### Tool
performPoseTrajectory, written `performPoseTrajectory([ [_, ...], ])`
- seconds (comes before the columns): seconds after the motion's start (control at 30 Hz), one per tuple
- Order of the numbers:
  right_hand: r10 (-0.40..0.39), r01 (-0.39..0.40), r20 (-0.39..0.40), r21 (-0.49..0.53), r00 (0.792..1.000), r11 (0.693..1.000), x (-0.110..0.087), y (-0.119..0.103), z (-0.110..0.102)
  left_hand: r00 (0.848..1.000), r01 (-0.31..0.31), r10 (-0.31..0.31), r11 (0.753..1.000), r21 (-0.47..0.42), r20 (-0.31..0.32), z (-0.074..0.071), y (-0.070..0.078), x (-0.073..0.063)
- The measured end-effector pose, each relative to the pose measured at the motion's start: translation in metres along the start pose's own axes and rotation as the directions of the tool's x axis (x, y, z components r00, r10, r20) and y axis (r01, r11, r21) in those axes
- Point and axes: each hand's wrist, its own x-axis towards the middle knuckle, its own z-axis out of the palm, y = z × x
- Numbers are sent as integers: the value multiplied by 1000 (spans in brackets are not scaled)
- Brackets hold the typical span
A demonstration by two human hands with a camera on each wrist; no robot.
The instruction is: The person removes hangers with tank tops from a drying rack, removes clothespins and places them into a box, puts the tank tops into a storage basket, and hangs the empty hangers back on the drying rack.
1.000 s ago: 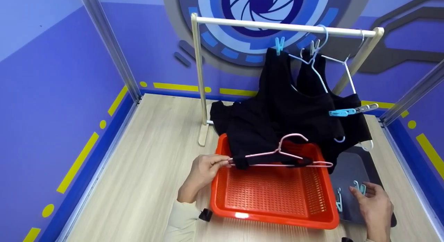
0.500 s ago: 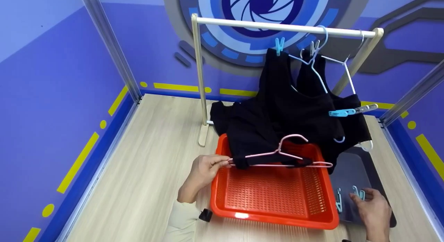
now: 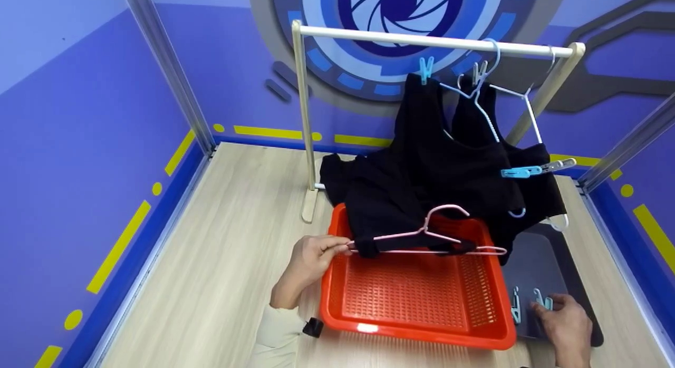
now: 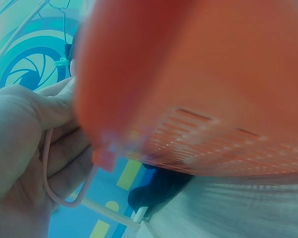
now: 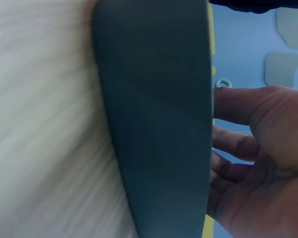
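My left hand [image 3: 312,256] grips the left end of a pink clothes hanger [image 3: 398,234] over the basket's left rim; the left wrist view shows its rounded pink end [image 4: 47,171] against the fingers. A black garment [image 3: 377,186] is threaded on the hanger and spreads back toward the rack. Over the dark grey tray [image 3: 535,252], my right hand [image 3: 569,320] pinches a pale blue clothespin [image 3: 543,300] between thumb and fingers. Another pale clothespin [image 3: 516,307] lies to its left in the tray. In the right wrist view the tray's side hides the fingertips.
A red plastic basket [image 3: 416,333] stands in front. Behind it, a wooden rack [image 3: 379,37] carries black tops on a blue hanger [image 3: 481,94] and a white hanger [image 3: 532,117], fastened with blue clothespins [image 3: 519,171] and grey clothespins [image 3: 559,165]. Blue walls surround the table.
My right hand has moved a little down and left over the tray, the pale blue clothespin moving with it. The left hand and pink hanger stay where they were.
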Motion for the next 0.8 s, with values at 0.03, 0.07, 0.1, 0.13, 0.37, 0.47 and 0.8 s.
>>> performPoseTrajectory([
  [0.03,1,-1,4,-3,1000,1000,0,1,0,1000,0,0,1000,-1,0,0,0,0],
  [0.07,-5,5,5,-6,1000,1000,0,2,0,1000,0,0,1000,-3,0,0,0,0],
  [0.1,-13,13,6,-11,1000,1000,0,3,0,1000,3,-3,1000,-6,0,0,0,0],
  [0.13,-19,19,6,-15,1000,1000,1,4,0,1000,4,-4,1000,-9,1,0,0,0],
  [0.37,-22,23,31,-37,999,999,2,9,1,1000,22,-22,999,-28,0,0,0,-1],
  [0.47,-11,13,37,-35,999,999,2,9,2,1000,22,-22,999,-24,0,0,0,-1],
  [0.8,19,-18,38,-41,999,999,1,7,4,1000,1,-1,1000,-6,-3,0,-1,0],
])
